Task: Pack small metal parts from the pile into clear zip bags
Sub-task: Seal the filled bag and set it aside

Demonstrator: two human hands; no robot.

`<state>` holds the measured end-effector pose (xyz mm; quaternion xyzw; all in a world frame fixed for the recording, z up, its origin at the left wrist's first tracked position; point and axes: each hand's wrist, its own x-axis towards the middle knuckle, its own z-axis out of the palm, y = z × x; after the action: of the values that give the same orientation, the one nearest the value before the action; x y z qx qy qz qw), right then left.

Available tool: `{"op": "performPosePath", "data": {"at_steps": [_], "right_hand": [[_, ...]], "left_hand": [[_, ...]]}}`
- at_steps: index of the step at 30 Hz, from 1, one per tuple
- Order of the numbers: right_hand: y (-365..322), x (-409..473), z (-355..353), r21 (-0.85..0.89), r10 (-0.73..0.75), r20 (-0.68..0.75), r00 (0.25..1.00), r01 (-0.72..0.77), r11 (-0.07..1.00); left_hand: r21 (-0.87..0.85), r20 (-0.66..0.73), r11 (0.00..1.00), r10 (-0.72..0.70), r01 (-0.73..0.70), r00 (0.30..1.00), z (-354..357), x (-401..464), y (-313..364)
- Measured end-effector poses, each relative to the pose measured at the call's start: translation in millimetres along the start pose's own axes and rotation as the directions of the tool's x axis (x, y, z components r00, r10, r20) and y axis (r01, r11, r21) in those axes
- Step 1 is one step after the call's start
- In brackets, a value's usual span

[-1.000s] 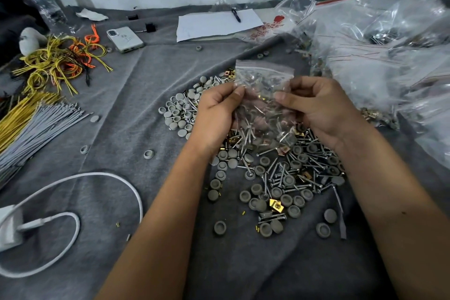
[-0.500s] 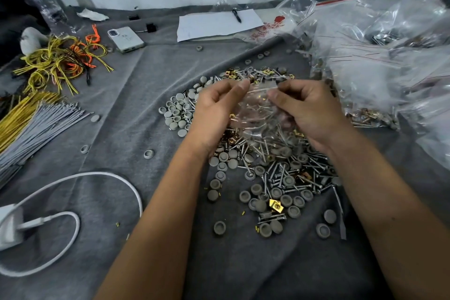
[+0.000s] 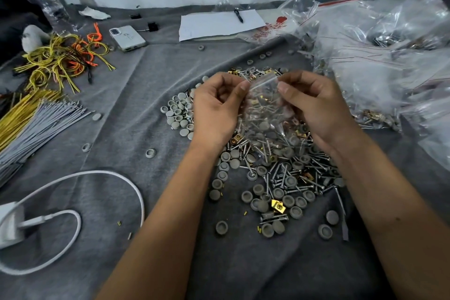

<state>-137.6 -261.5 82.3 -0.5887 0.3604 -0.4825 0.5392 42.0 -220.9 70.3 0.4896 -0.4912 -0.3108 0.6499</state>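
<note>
zip bag (image 3: pixel 264 114) upright between hands, mouth up | left hand (image 3: pixel 216 111) pinches left corner | right hand (image 3: pixel 314 107) pinches right corner | pile (image 3: pixel 280 173) directly below

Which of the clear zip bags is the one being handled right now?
The small clear zip bag pinched at its top by the left hand and right hand, above the pile; the others lie heaped at right.

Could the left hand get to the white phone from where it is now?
Probably not at once: the left hand pinches the zip bag together with the right hand. Once it lets go, bare cloth lies between it and the phone.
</note>
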Motion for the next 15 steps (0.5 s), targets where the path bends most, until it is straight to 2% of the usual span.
{"op": "performPosePath", "data": {"at_steps": [3, 5, 8, 10, 15], "right_hand": [[1.9, 0.3, 1.2, -0.016, 0.007, -0.040, 0.999, -0.008, 1.000], [2.7, 0.7, 0.0, -0.037, -0.008, -0.093, 0.996, 0.004, 0.999], [0.8, 0.7, -4.9, -0.039, -0.022, -0.159, 0.987, 0.016, 0.999], [1.6, 1.7, -6.8, -0.056, -0.033, -0.200, 0.979, 0.022, 0.998], [3.3, 2.2, -4.7, -0.083, -0.093, -0.231, 0.969, 0.076, 0.994]], "left_hand": [[0.039, 0.053, 0.999, 0.007, -0.009, 0.999, 4.7, -3.7, 0.9], [0.013, 0.039, 1.000, -0.010, 0.010, 0.999, 6.3, -5.5, 1.8], [-0.089, 0.008, 0.987, -0.133, 0.134, 0.991, 3.3, -5.2, 3.2], [-0.116, 0.047, 0.968, -0.217, 0.221, 0.975, 1.3, -5.1, 2.5], [-0.135, 0.097, 0.950, -0.269, 0.280, 0.958, 0.9, -6.9, 4.1]]}}
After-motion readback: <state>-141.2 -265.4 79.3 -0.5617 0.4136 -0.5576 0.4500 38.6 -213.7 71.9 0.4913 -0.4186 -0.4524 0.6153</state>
